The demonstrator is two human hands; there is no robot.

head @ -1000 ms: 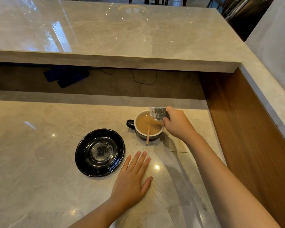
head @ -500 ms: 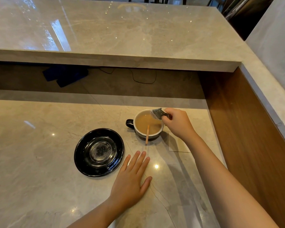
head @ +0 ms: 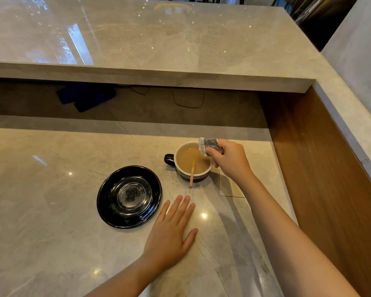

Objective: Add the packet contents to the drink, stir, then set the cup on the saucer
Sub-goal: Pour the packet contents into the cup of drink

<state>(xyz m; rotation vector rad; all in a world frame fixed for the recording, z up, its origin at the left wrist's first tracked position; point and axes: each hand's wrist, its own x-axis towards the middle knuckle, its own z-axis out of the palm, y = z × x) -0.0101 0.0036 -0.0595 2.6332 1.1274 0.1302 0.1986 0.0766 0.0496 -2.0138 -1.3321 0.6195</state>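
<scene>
A dark cup (head: 181,171) with a white inside holds a light brown drink and stands on the stone counter. A wooden stir stick (head: 192,174) leans in it, its end over the near rim. My right hand (head: 229,160) pinches a small grey packet (head: 209,145) over the cup's far right rim. An empty black saucer (head: 129,196) lies to the cup's left and nearer me. Flat on the counter, just right of the saucer, rests my left hand (head: 171,232) with its fingers spread.
A raised stone ledge (head: 150,76) overhangs the back of the counter, with a blue cloth (head: 85,96) and a black cable (head: 187,102) beneath it. A wooden wall panel (head: 321,159) borders the right side.
My right hand has turned the packet over the cup's rim, from tipped low half a second ago to raised and more upright now. My left hand, the cup and the saucer stay put.
</scene>
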